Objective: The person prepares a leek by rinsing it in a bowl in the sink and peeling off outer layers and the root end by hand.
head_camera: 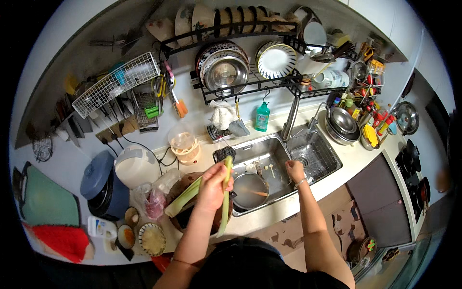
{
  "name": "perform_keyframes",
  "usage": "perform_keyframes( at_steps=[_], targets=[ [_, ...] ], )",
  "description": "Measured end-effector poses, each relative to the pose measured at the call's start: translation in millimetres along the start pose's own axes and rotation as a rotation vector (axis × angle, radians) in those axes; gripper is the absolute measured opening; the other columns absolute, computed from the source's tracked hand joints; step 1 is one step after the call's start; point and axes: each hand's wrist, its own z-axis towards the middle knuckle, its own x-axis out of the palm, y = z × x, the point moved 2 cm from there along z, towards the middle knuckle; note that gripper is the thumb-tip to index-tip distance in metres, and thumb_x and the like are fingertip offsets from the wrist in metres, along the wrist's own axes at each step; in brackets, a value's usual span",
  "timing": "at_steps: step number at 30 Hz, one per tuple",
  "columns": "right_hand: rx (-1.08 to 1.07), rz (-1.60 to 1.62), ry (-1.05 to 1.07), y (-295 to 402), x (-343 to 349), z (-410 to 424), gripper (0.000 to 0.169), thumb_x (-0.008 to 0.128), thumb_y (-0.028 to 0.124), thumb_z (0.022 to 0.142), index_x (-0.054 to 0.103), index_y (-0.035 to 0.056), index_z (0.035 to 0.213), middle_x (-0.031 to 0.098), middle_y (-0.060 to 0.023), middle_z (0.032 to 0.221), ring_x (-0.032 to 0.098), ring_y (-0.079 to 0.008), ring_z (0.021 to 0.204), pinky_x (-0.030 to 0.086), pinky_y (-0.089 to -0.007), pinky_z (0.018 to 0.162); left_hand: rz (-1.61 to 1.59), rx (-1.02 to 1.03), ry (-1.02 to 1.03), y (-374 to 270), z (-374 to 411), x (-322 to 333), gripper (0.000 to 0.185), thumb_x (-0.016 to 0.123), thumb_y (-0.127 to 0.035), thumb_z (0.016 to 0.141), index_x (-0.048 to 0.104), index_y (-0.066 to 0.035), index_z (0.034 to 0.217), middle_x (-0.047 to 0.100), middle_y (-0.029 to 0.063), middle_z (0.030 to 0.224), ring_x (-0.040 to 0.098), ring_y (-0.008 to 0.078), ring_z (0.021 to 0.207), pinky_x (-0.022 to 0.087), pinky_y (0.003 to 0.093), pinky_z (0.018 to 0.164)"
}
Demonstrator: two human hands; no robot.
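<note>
My left hand [213,184] grips a long pale-green vegetable stalk [225,206], which looks like celery, upright near the left edge of the steel sink [279,146]. More pale-green stalks [186,197] lie on a round brown board or pan just left of that hand. Over the divider between the two sink basins is my right hand [295,170], its fingers curled; whether they hold anything is too small to tell. A pan with greyish water [249,191] and an orange-brown utensil sits in the left basin, beside scattered vegetable scraps [269,169]. A dark scouring pad [225,153] hangs behind my left hand.
On the left counter are a rice cooker [137,166], a plastic bag with reddish contents [156,204] and a bowl [152,239]. Steel bowls [343,121] stand right of the sink. Black dish racks [249,86] and a green soap bottle [262,117] are behind it.
</note>
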Motion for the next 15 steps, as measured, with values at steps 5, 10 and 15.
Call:
perform_keyframes(
  at_steps=[5,10,15],
  targets=[
    [0.196,0.852,0.317,152.7,-72.1,-29.5,0.014,0.064,0.014,0.084,0.066,0.0004,0.086,0.065,-0.0065,0.071,0.062,-0.012,0.06,0.049,-0.0262,0.052,0.045,-0.058,0.076,5.2,3.1,0.3,0.023,0.059,-0.018,0.089,0.062,-0.002,0.105,0.061,0.0062,0.085,0.05,0.0128,0.059,0.039,0.0244,0.052],
    [0.123,1.026,0.687,277.7,-127.7,-56.0,0.015,0.062,0.013,0.086,0.064,-0.0019,0.088,0.063,-0.0066,0.073,0.062,-0.0118,0.058,0.046,-0.0211,0.042,0.199,0.019,0.067,5.2,1.2,7.4,0.023,0.058,-0.014,0.089,0.062,0.001,0.107,0.058,0.0021,0.083,0.046,0.0095,0.059,0.036,0.0218,0.053],
    [0.131,0.974,0.757,281.6,-134.4,-47.7,0.015,0.061,0.01,0.086,0.063,-0.0051,0.088,0.065,-0.0083,0.074,0.062,-0.0125,0.058,0.05,-0.0232,0.042,0.299,0.168,0.101,10.4,8.6,8.1,0.02,0.062,-0.008,0.086,0.064,0.001,0.103,0.055,0.0014,0.085,0.047,0.0081,0.06,0.036,0.0203,0.053]
  ],
)
